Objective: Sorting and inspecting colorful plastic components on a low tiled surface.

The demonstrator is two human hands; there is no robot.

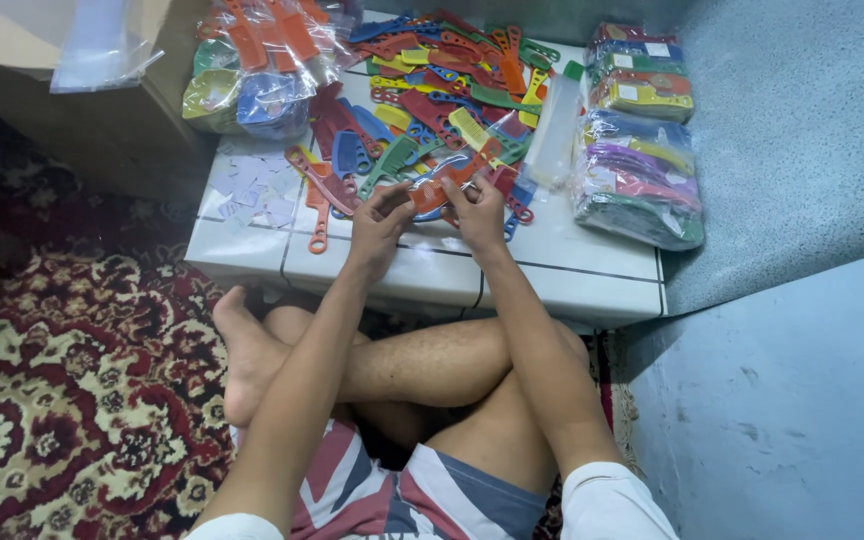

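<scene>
I look down thru the head cam at two bare arms over a low white table [552, 262]. My left hand [380, 218] and right hand [476, 208] meet near the middle of the pic, both pinched shut on the same thing: a small clear plastic sleeve with an orange comb [430, 192] inside, held between them just above the table top. Fingers are curled in tight on each end, not spread wide.

At 12 o'clock from the hands lies a big loose pile of combs [442, 95], red, blue, green, yellow & orange, all mixed up. At 10 o'clock sits a clear bag of combs [257, 70], bulging. At 2 to 3 o'clock are stacks of packed combs [637, 175], wrapped & neat. At 9 o'clock, a patch of small pale paper bits [252, 190]. A lone orange comb [319, 235] pokes out near the table edge, just left of the left hand.

My guess on feel: the comb is v. light & stiff, thin flat plastic, teeth may snag. The sleeve looks soft, slick & crinkly, so it could slip. Best hold is by the flat handle end, w/ the other hand pinching the sleeve's open edge.

At 6 o'clock are crossed bare legs, and a red patterned rug [62, 400] at 8 o'clock.
</scene>
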